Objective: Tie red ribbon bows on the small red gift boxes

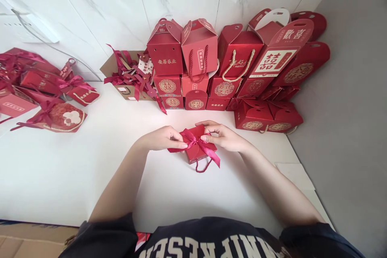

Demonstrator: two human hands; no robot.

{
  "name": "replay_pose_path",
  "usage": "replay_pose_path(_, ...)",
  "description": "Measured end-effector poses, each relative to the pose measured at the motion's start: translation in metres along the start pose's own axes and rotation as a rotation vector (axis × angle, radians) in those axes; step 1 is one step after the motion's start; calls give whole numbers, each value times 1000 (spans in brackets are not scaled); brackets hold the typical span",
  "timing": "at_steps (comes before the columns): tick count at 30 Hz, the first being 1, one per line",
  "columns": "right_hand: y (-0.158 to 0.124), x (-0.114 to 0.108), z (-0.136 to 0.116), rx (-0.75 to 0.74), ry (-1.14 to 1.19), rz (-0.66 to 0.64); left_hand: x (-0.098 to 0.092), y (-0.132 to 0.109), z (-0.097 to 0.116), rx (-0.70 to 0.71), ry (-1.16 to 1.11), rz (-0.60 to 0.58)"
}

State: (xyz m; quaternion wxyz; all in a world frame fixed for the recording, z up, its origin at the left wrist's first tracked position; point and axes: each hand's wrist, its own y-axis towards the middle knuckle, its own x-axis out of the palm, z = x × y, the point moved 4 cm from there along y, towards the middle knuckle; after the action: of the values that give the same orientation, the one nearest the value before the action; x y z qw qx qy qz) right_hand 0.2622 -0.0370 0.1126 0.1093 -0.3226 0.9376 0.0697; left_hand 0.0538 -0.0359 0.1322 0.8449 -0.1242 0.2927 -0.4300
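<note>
A small red gift box [193, 154] with a dark red cord handle [203, 169] rests on the white table in front of me. A magenta ribbon [211, 154] is tied in a bow on its top. At the box's left side, my left hand [165, 139] pinches a part of the bow between thumb and fingers. From the right, my right hand [223, 137] has thumb and index finger closed on the bow near its knot, with its other fingers stretched over the far edge of the box. The ribbon's loose tails hang to both sides.
Stacked red gift boxes [166, 64] stand against the tiled wall. Beside them is a cardboard box [110, 66] of ribbons and tags. Several boxes with bows [42, 82] lie at the left. A grey wall [347, 129] bounds the right, and the white table [75, 169] extends left.
</note>
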Motion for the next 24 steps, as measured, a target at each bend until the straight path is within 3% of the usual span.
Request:
replay_pose_path(12, 1, -3, 5, -2, 67, -10, -3, -1, 1, 16, 45, 47)
replay_pose_path(20, 3, -8, 8, -12, 55, 82, -2, -9, 1, -41, 91, -26)
replay_pose_path(22, 2, -7, 6, -10, 40, 87, -6, -11, 8, -10, 109, 148)
replay_pose_path(24, 1, -7, 5, -5, 20, 76, -9, -12, 20, 83, 153, 445)
